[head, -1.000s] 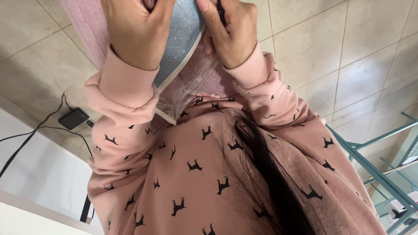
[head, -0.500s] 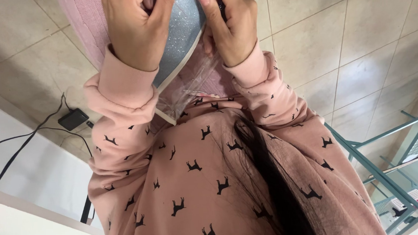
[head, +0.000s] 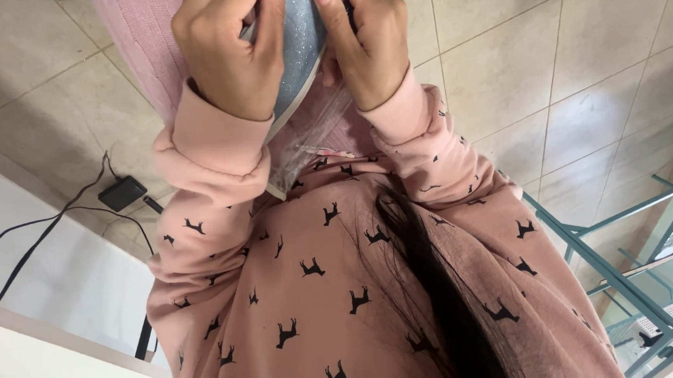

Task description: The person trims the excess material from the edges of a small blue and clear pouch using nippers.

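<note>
Both hands are raised in front of my chest at the top of the head view. My left hand (head: 227, 55) and my right hand (head: 370, 43) grip a flat silver-grey glittery item (head: 300, 47) with a white edge, one on each side. A clear plastic wrapper (head: 310, 140) hangs from it down to my pink sweater with black animal prints (head: 319, 291). My right thumb presses on the glittery face. A pink knitted fabric (head: 136, 38) lies behind my left hand. The top of the item is cut off by the frame.
Beige tiled floor (head: 578, 57) lies below. A black power adapter (head: 123, 193) with cables sits on the floor at the left, beside a white surface (head: 39, 293). A teal metal rack (head: 622, 273) with small items stands at the lower right.
My hands stay closed on the glittery item. My right thumb has slid a little further onto its face. The view has barely shifted.
</note>
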